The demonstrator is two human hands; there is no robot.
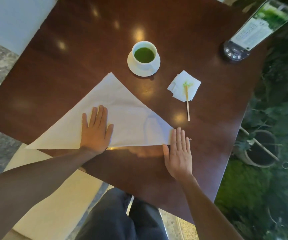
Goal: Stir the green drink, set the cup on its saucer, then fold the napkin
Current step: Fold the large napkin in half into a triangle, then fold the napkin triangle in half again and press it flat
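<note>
A person seated at a dark wooden counter (157,23) presses a large white napkin (122,108), folded into a triangle, flat against the surface. The left hand (95,130) lies palm-down on the middle of the cloth near its long folded edge, grip spread wide and clamped on nothing; the right hand (179,153) rests flat at the triangle's right-hand corner, fingers together and extended, likewise grasping nothing. Beyond the napkin's apex, a white cup (145,55) of green drink sits on its saucer (139,70). To the right, a wooden stir stick (187,104) with a green-stained tip lies across a small paper napkin (191,85). A clear menu stand (257,30) occupies the far corner.
</note>
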